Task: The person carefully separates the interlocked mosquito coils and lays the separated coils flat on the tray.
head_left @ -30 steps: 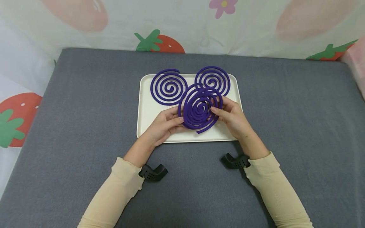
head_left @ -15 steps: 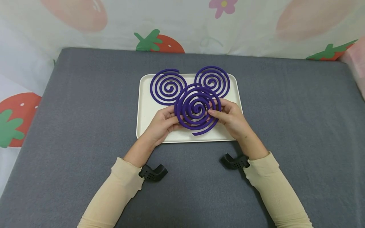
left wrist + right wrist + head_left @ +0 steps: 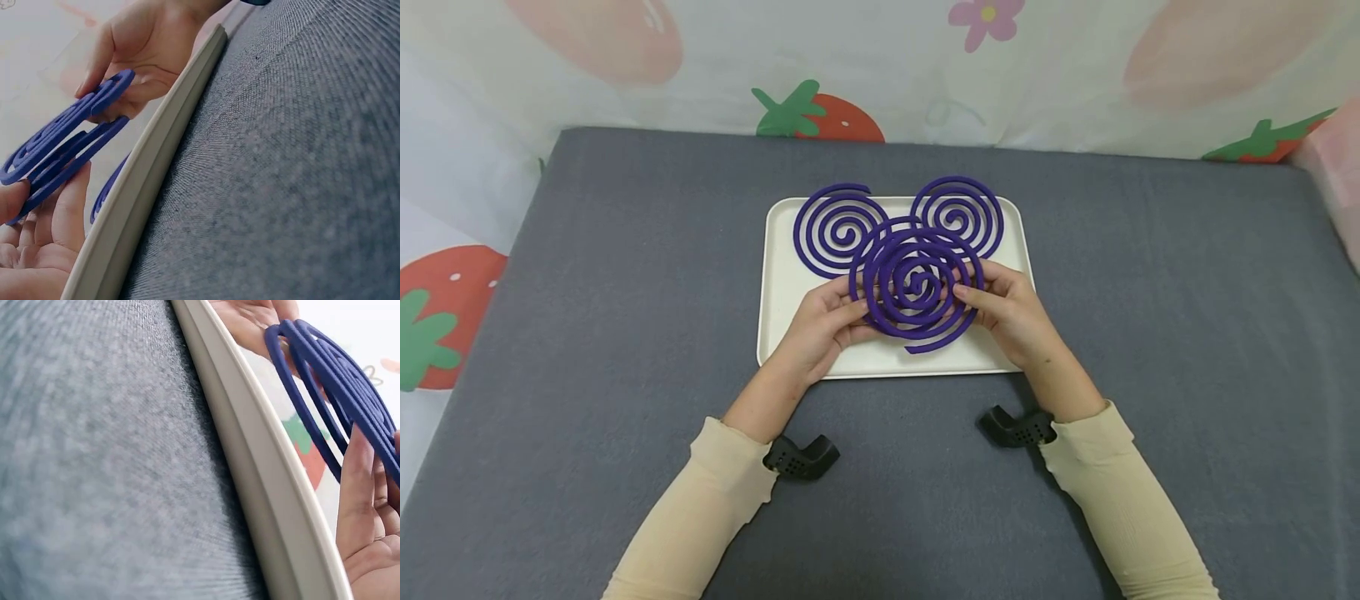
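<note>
Two purple mosquito coils [image 3: 919, 284] overlap one above the other, held over the white tray [image 3: 784, 312]. My left hand [image 3: 815, 332] pinches their left side, thumb on top and fingers beneath. On the right side, my right hand [image 3: 1017, 315] grips with its thumb over the rings and fingers behind. From the left wrist, the held coils [image 3: 74, 128] look tilted, with a gap between their layers. Farther back on the tray lie a left coil [image 3: 842, 236] and a right coil [image 3: 956, 218], both partly over its back rim. The held pair covers part of them.
Grey cloth [image 3: 587, 333] covers the table under the tray. Behind it hangs a pale curtain [image 3: 1045, 75] with strawberry prints. A black wrist mount [image 3: 802, 457] sits at the left cuff, another black mount [image 3: 1015, 426] at the right.
The held coils have turned from a steeper tilt to face upward more. One has slid left against the other with my left hand. The coils on the tray stay put.
</note>
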{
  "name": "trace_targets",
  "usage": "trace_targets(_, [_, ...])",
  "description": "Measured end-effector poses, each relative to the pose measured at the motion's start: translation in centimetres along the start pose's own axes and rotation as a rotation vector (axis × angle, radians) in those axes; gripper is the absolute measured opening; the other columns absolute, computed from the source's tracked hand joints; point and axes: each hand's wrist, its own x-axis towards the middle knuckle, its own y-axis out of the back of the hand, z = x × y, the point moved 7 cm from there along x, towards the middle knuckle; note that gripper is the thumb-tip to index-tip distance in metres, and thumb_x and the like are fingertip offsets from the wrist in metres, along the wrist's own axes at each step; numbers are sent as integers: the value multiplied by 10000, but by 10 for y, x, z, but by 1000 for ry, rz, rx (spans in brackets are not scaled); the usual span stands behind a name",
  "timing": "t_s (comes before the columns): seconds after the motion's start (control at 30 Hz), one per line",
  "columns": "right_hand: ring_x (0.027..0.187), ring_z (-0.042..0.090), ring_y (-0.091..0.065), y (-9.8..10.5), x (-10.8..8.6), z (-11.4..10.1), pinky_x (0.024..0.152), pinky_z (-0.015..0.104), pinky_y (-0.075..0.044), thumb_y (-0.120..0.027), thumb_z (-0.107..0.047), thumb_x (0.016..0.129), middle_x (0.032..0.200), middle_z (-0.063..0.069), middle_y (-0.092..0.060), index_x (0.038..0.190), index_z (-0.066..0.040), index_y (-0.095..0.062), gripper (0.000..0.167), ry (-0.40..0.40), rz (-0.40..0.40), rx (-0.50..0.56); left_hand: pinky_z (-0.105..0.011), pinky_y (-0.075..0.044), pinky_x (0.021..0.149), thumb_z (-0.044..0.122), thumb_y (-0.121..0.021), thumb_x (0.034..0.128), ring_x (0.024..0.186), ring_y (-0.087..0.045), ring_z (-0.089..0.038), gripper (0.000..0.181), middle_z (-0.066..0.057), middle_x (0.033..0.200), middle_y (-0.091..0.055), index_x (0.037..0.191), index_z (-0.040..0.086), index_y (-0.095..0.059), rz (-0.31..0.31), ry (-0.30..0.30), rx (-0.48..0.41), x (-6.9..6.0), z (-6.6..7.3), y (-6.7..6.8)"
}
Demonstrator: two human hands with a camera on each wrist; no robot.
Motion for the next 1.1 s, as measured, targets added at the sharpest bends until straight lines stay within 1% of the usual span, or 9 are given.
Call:
trace_targets(0.13, [721, 116, -649, 3, -1, 1, 649, 224, -548, -447, 126, 908, 798, 36, -677, 879, -88, -644, 292, -16, 25, 20, -316, -558, 778, -104, -399, 932, 898, -663, -160, 368, -66, 988, -664, 1283, -209, -361, 19, 5, -10, -4, 1, 2])
trace_targets(0.23, [704, 115, -645, 6, -4, 2, 641, 218, -545, -441, 125, 913, 784, 37, -672, 878, -85, -646, 295, -26, 31, 22, -316, -560, 772, -99, -403, 942, 892, -665, -161, 364, -67, 985, -664, 1287, -206, -362, 26, 20, 15, -9, 2, 4])
trace_targets(0.43, [725, 131, -656, 13, -13, 1, 660, 229, -552, -453, 109, 926, 796, 63, -686, 897, -59, -656, 265, -11, 8, 35, -306, -564, 746, -84, -424, 950, 873, -674, -164, 410, -52, 998, -671, 1348, -144, -345, 21, 47, 116, -25, 5, 11])
trace_targets(0.6, [740, 133, -658, 22, -20, -4, 667, 230, -554, -476, 83, 935, 808, 58, -689, 900, -55, -665, 236, 10, 1, 19, -308, -559, 751, -82, -448, 947, 888, -679, -174, 468, -66, 1023, -678, 1394, -100, -310, 18, 67, 201, -40, 12, 24])
trace_targets(0.7, [741, 131, -658, 29, -22, -7, 664, 230, -554, -490, 62, 940, 809, 55, -691, 900, -55, -666, 215, 9, 10, -18, -318, -553, 762, -77, -453, 949, 906, -676, -181, 475, -132, 1075, -659, 1398, -100, -298, 23, 86, 255, -47, 19, 34])
trace_targets(0.83, [720, 130, -655, 35, -21, -10, 641, 233, -553, -508, 43, 941, 806, 57, -693, 896, -48, -663, 185, -10, 13, -59, -293, -554, 748, -41, -483, 953, 874, -680, -150, 467, -244, 1103, -630, 1386, -108, -321, 51, 141, 408, -52, 26, 48])
trace_targets(0.93, [696, 133, -650, 35, -21, -10, 616, 234, -547, -513, 38, 940, 799, 58, -693, 872, -43, -650, 173, -40, 4, -92, -262, -555, 732, -19, -505, 951, 842, -678, -109, 475, -316, 1126, -594, 1379, -124, -327, 65, 188, 523, -55, 30, 56])
trace_targets(1.03, [684, 126, -644, 35, -20, -9, 606, 228, -539, -522, 23, 940, 794, 50, -692, 880, -26, -631, 134, -84, 9, -160, -238, -555, 726, -10, -525, 943, 846, -664, -76, 511, -348, 1184, -544, 1389, -129, -304, 77, 204, 569, -57, 35, 60])
trace_targets(1.1, [689, 117, -646, 37, -20, -8, 611, 223, -540, -535, 11, 937, 796, 37, -693, 967, 8, -615, 85, -108, 31, -223, -221, -552, 726, -4, -534, 940, 860, -650, -58, 536, -352, 1217, -520, 1401, -120, -287, 82, 200, 577, -58, 38, 62])
